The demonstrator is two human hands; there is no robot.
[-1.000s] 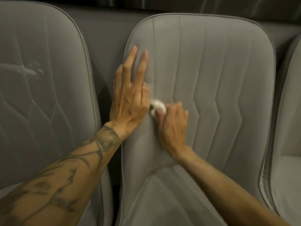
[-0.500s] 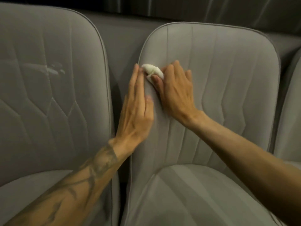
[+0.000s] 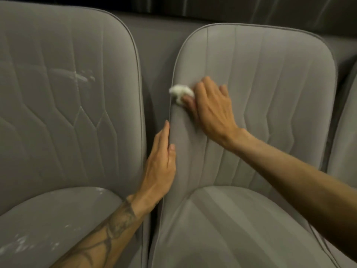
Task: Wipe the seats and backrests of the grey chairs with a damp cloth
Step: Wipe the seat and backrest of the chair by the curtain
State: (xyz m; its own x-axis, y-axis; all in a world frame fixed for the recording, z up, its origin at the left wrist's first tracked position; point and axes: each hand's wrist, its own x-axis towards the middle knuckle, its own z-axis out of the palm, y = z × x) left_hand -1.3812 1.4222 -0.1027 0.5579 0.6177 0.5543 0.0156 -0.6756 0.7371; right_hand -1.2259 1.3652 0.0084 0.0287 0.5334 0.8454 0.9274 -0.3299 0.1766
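Left of the middle backrest stands the left chair, grey and quilted in stitched panels, parted from the middle backrest by a narrow dark gap. Pale streaks mark the face of this chair's back, roughly level with the upper third of the middle backrest. Whitish flecks lie on its seat cushion, low and well left of the middle backrest. A tattooed forearm rises from the lower left towards that gap. The left hand lies along the left piping of the middle backrest, on its lower half. Its fingers are straight and together against the edge, the thumb rests on the front face, and it holds nothing. Higher on the same edge is the cloth, a small white crumpled wad pressed against the upper left border of the middle backrest at the piping. The right hand sits immediately right of the cloth, palm towards the fabric, its fingers curled and clamped on the wad. The right forearm crosses the face of the middle backrest down to the lower right. Below the middle backrest, its seat shows faint lengthwise bands. Just right of the middle backrest, a sliver of a third chair is visible.
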